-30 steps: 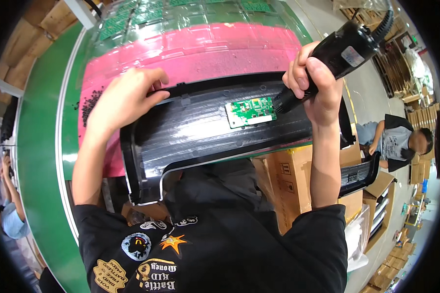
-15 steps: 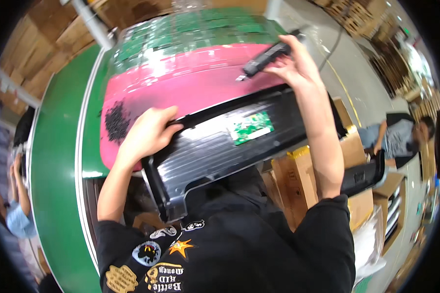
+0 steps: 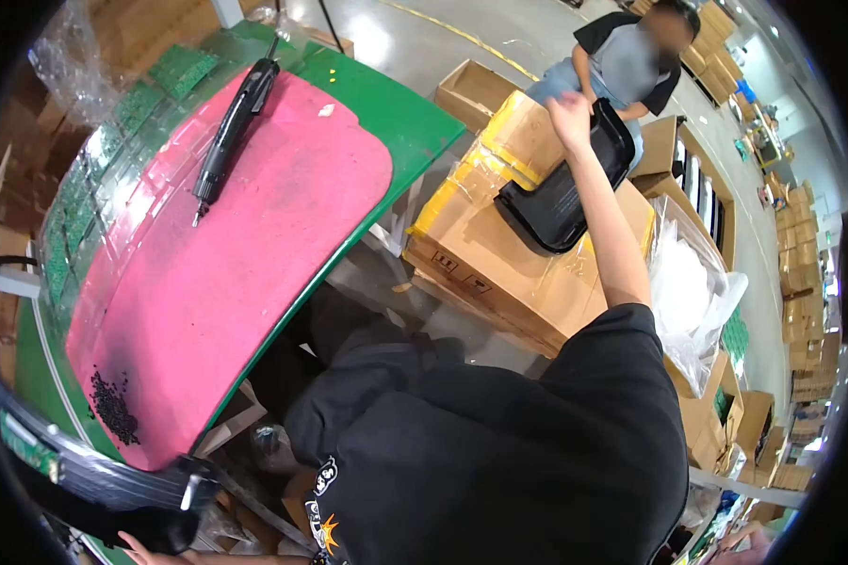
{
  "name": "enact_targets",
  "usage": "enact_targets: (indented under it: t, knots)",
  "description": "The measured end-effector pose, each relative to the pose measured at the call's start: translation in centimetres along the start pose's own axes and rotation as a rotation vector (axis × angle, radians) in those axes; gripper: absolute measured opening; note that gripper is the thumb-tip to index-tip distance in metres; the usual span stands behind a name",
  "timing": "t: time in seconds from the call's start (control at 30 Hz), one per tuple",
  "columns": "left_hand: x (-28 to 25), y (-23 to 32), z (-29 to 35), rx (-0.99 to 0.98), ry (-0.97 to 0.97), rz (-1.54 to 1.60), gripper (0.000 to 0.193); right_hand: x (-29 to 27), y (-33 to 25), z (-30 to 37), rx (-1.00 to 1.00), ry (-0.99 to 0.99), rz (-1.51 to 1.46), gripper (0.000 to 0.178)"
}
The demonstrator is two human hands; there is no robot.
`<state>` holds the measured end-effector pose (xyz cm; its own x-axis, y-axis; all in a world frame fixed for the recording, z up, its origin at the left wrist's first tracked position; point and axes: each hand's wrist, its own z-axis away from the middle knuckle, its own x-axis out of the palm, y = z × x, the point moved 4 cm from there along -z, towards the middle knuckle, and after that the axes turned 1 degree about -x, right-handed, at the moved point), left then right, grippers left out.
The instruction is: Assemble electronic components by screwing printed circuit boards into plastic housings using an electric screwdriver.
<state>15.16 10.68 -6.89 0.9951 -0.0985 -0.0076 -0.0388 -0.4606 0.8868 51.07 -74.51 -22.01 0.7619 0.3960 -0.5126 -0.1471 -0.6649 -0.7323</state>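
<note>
The surface point(image 3: 377, 104) is smooth green with a straight edge, largely covered by a pink mat point(image 3: 264, 273) with rounded corners and dark smudges. Small black pieces point(image 3: 115, 410) lie heaped at the mat's near left end. A black driver point(image 3: 226, 141), cylindrical and metal-tipped, lies across the mat's far part. Clear plastic trays along the far left side hold green boards point(image 3: 181, 68).

Beyond is a grey, glossy floor point(image 3: 419, 52) marked with a yellow line point(image 3: 466, 36). A co-worker point(image 3: 624, 61) sits behind a brown carton point(image 3: 466, 259) sealed with yellow tape. A crumpled clear bag point(image 3: 683, 282) stands beside it.

The first shell point(image 3: 146, 485), glossy black plastic with a ridged inner face, is at lower left, overlapping the surface's near corner; a green board point(image 3: 28, 444) sits in it. The left hand point(image 3: 146, 554) is at its lower edge, mostly cut off; how far it is closed cannot be told.

The second shell point(image 3: 561, 205), black and curved, rests on the carton. The right hand point(image 3: 570, 122) is at its far end, partly open, fingers loosely bent, nothing seen in its grasp; contact cannot be confirmed.
</note>
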Motion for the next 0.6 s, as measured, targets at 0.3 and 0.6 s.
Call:
enact_targets:
  t: [0.3,0.6]
  knots:
    - [-7.2,-10.9,-9.2,-0.696,-0.278,0.688,0.035,-6.2,26.3,2.6,0.588,-0.378,0.537,0.089]
    - [-12.5,-17.7,-14.8,-0.677,0.316,0.701,0.043,-2.5,18.2,1.6,0.18,-0.258,0.342,0.036]
